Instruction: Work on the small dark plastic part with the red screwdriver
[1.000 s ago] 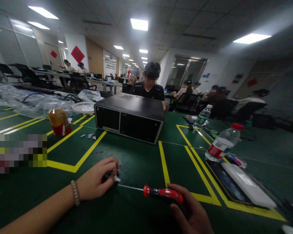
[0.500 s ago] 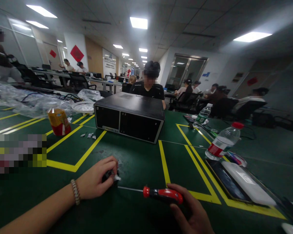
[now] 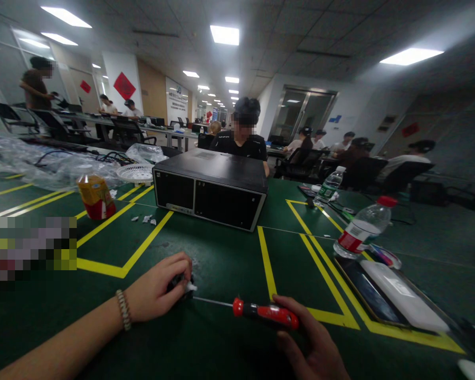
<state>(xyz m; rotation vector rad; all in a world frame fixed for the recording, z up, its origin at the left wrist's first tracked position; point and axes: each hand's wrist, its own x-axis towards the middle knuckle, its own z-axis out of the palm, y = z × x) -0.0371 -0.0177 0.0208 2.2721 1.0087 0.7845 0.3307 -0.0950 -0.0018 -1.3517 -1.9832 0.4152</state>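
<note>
My left hand point(image 3: 164, 287) is closed around a small black part point(image 3: 176, 282) with a white piece point(image 3: 190, 286) sticking out at the fingertips. Most of that part is hidden by the fingers, so its kind does not show. In my right hand point(image 3: 311, 338) is a red and black screwdriver point(image 3: 266, 312), the end of its handle against the fingers and palm. Its thin shaft points left, and the tip is close beside the black part; whether they touch I cannot tell. Both hands are low over the green table point(image 3: 221, 258).
A black computer case point(image 3: 211, 190) lies on its side ahead. To the left are a yellow and red packet point(image 3: 96, 197), white scraps point(image 3: 146, 218), a white basket point(image 3: 134, 173) and plastic wrap point(image 3: 47, 166). A water bottle point(image 3: 364, 228) and phone point(image 3: 374, 293) are on the right. A person point(image 3: 239, 140) sits opposite.
Both hands keep nearly the same pose, with the screwdriver tip slightly higher and nearer the black part. In the background, a person at the left has moved right.
</note>
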